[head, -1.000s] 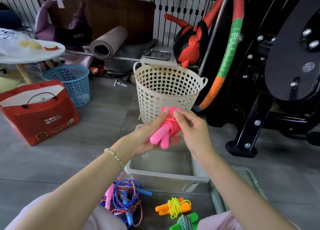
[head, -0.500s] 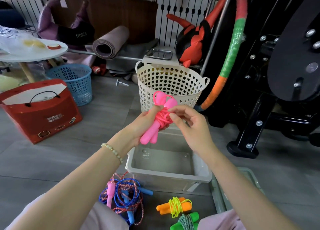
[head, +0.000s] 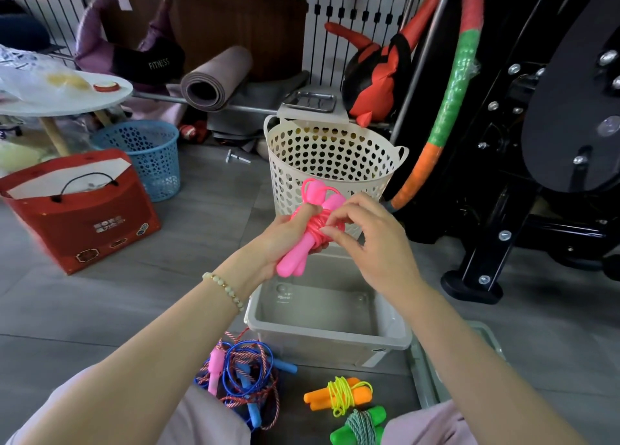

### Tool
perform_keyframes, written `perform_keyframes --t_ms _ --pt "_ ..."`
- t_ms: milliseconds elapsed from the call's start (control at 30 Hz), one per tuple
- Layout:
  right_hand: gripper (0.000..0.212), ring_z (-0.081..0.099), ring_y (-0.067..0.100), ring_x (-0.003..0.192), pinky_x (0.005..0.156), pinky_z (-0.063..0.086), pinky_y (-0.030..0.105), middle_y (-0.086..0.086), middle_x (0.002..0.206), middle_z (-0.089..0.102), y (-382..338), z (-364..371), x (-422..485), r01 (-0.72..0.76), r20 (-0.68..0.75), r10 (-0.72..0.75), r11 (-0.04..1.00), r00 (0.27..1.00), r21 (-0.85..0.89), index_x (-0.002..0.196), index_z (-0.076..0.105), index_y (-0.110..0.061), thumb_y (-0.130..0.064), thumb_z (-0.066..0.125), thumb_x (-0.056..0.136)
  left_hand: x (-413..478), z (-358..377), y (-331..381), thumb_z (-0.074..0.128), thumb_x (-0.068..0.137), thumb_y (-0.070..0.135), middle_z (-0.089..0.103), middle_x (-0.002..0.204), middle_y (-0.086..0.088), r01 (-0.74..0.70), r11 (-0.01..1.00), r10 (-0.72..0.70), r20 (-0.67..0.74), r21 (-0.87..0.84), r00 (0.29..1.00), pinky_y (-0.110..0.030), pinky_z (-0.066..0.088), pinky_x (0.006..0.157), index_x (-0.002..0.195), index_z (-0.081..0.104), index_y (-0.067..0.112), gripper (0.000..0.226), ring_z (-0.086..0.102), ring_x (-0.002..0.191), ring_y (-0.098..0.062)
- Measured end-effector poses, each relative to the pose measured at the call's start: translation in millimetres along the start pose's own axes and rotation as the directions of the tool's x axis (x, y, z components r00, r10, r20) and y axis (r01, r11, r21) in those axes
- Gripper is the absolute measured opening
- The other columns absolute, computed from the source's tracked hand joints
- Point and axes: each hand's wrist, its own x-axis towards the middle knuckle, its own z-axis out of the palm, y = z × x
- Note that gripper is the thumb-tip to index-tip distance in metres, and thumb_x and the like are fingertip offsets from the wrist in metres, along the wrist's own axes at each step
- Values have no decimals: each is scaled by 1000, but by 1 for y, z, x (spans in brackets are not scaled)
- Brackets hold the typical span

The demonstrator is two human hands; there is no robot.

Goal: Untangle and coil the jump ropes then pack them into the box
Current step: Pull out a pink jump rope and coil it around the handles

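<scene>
Green foam handles wound in a speckled cord, the green rope (head: pixel 360 426) lies nearest on the floor, touching the orange rope (head: pixel 339 394) bound in yellow cord just beyond it. Both are coiled and wait outside the box. Left of them, by the person's knee, the tangle (head: pixel 241 377) of blue and red-striped cords with blue and pink handles is untouched. Just past these stands the grey box (head: pixel 332 339), its near wall facing the coiled pair and its lid (head: pixel 424 371) flat along its right side. Above the box's far edge the pink rope (head: pixel 313 230) is held in the air. The left hand (head: pixel 285 240) has its fingers curled round the two handles. A second ago the bundle lay slanted and lower; it has since been lifted and turned more upright, handle ends pointing down at the box. The right hand (head: pixel 372 240), whose fingers stood spread beside the wraps half a second ago, has closed in and now pinches the cord at the middle of the wraps. I take that as the loose end being tucked, so this coil looks nearly finished and ready to go down into the box. Behind stands a cream basket (head: pixel 335 156).
</scene>
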Motion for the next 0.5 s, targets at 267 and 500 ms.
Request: perform_keyframes --t_ms 267,500 --pt "10 47 -3 66 67 37 12 -8 78 50 8 3 -5 -307 -15 329 895 944 323 83 53 -19 -18 55 93 11 -8 -1 47 94 44 67 73 -10 63 973 -68 -17 -223 998 -20 51 50 99 59 1 45 58 55 -14" --pt "12 55 4 55 56 47 18 -1 65 60 4 3 -2 -414 78 485 640 871 648 78 61 -14 -7 62 87 6 0 -7 51 96 33 65 78 -10 -96 995 96 -19 13 995 -25 54 58 100 54 7 27 61 58 -15"
